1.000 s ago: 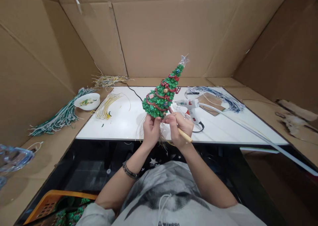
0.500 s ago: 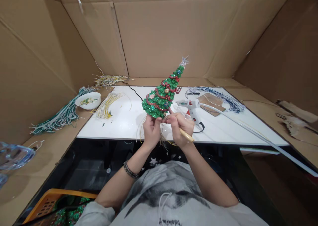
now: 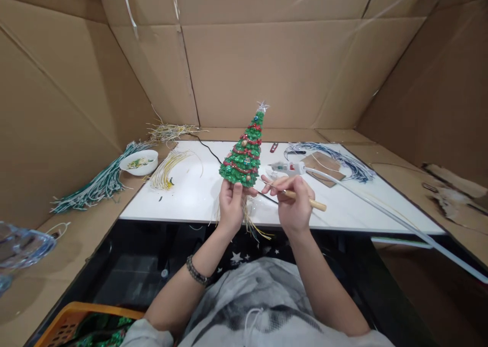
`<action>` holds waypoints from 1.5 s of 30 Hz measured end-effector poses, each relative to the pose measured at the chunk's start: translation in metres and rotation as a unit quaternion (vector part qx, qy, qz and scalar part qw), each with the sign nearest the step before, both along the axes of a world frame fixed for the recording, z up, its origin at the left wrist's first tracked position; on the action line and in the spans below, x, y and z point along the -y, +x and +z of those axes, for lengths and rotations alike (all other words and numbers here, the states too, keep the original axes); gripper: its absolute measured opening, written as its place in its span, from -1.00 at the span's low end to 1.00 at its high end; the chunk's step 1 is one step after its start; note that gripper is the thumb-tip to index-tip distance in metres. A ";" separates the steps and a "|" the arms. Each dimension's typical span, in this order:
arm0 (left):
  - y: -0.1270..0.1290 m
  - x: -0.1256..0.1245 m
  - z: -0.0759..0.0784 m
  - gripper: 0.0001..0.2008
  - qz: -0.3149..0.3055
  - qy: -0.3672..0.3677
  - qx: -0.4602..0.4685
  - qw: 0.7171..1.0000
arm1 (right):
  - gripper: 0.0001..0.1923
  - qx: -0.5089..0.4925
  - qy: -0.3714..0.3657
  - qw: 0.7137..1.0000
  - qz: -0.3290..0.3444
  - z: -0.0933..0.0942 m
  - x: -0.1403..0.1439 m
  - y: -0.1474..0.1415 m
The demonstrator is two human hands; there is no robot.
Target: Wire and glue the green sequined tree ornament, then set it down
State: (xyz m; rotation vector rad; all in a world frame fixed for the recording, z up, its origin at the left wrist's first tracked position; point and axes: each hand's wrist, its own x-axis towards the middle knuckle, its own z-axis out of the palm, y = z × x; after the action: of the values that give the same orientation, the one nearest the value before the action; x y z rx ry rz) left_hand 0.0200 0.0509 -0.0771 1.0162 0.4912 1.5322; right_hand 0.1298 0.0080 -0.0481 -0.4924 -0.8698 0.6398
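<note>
My left hand [image 3: 232, 207] is closed round the base of a small green Christmas tree ornament [image 3: 242, 160], which leans slightly right above the table. Red garlands, small baubles and a clear star on top decorate it. Thin yellow and white wires [image 3: 249, 217] dangle beneath its base. In my right hand [image 3: 294, 204] is a thin metal tool with a wooden handle [image 3: 317, 204]; its tip points toward the tree's lower right side, a little apart from it. Behind my right hand lies a white hot glue gun [image 3: 292, 168] with a glue stick in its back.
On the left are a white bowl [image 3: 139, 170] with small bits, yellow wires [image 3: 168, 171] and a green-white wire bundle [image 3: 99, 179]. Blue-white wires [image 3: 354, 164] and a brown board [image 3: 324, 168] lie right. An orange basket [image 3: 63, 326] stands lower left. Cardboard walls [image 3: 267, 72] surround the table.
My right hand has drawn away from the tree's base to the right with the wooden-handled tool. The tree has turned more upright and shifted slightly left in my left hand. The view has tilted up a little.
</note>
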 end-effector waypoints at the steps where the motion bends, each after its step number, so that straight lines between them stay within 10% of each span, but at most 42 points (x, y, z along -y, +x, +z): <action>1: 0.000 0.003 0.005 -0.56 -0.010 -0.018 0.027 0.999 | -0.60 0.008 -0.001 1.000 -0.006 0.003 0.003 0.000; 7: -0.002 0.023 0.027 -0.63 -0.034 -0.030 0.074 0.996 | -0.73 0.124 0.029 0.992 -0.023 0.024 0.022 -0.007; 16: -0.009 0.031 0.017 -0.75 0.051 0.084 -0.013 0.995 | -0.76 0.211 0.015 0.974 -0.086 0.033 0.038 -0.023; 45: -0.005 0.045 0.013 -0.74 0.100 0.079 -0.072 0.989 | -0.71 0.144 -0.019 0.986 -0.084 0.030 0.041 -0.025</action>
State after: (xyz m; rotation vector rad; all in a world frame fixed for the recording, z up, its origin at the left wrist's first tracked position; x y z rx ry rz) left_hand 0.0152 0.0061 -0.0638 1.2375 0.5932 1.7032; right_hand 0.1048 -0.0326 -0.0184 -0.6969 -1.0773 0.4361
